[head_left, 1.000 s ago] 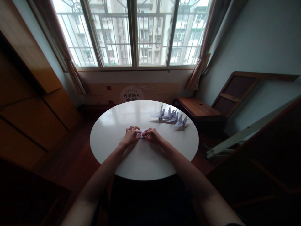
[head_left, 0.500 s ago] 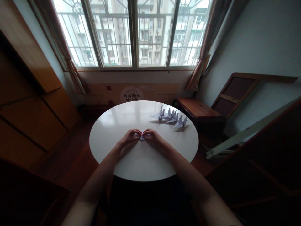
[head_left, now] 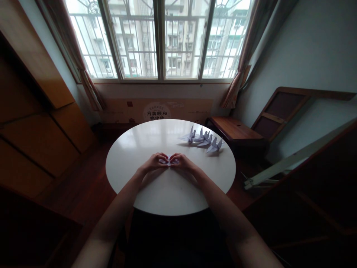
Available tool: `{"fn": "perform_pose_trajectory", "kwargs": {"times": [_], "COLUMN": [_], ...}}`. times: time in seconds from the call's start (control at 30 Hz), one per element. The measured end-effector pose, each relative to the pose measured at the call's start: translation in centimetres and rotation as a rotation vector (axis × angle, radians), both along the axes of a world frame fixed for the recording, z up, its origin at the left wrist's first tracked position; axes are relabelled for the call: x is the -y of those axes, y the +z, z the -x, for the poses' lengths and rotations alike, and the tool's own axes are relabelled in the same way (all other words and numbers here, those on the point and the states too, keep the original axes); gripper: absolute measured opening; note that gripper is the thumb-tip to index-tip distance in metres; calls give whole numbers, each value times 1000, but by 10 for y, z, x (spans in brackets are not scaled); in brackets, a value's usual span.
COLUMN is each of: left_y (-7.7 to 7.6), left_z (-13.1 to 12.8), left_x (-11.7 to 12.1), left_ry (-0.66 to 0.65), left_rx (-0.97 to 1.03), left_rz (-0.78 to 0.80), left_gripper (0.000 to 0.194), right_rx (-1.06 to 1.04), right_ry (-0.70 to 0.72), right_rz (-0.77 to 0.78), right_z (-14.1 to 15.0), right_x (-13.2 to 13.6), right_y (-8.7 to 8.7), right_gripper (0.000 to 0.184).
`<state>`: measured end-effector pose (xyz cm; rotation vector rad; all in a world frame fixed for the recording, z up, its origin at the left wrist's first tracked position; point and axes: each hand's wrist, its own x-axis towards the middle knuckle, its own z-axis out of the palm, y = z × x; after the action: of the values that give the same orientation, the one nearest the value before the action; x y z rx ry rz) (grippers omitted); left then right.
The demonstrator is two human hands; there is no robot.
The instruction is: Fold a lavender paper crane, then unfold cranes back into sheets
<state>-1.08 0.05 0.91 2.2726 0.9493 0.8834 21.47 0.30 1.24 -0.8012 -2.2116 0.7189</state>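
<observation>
Near the middle of the round white table (head_left: 173,193), a small folded piece of pale paper (head_left: 169,160) lies between my two hands, largely covered by the fingers. My left hand (head_left: 154,162) pinches it from the left, thumb and fingers curled. From the right, my right hand (head_left: 182,162) pinches it in the same way, the fingertips of both hands almost meeting. Several folded paper cranes (head_left: 205,139) stand in a cluster beyond my right hand, close to the table's far right edge.
A low wooden bench (head_left: 237,128) stands behind the table on the right, with a wooden frame (head_left: 281,108) leaning at the wall. Wooden cabinets (head_left: 50,149) line the left side. Behind the table, a printed board (head_left: 178,108) rests under the barred window (head_left: 158,44).
My fingers have shifted slightly on the paper, which shows less below the fingertips and more inside the curled hands. The cranes have stayed in place.
</observation>
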Motion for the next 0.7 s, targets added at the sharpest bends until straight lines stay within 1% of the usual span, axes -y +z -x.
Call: {"fn": "perform_pose_trajectory", "kwargs": {"times": [0.2,0.47,0.7], "left_y": [-2,-2,1], "left_z": [1,0,-5], "left_x": [-2,-3,0], "left_ry": [-4,-16,10], "left_rx": [4,49,37], "left_rz": [14,55,-25], "left_gripper": [23,24,26], "right_rx": [-14,-5,-3], "right_ry": [11,11,-6], "right_rz": [-13,-34,-99], "right_z": [0,-1,1], "right_x": [0,2,-1], "right_y": [0,4,-3], "right_gripper": [10,13,17]}}
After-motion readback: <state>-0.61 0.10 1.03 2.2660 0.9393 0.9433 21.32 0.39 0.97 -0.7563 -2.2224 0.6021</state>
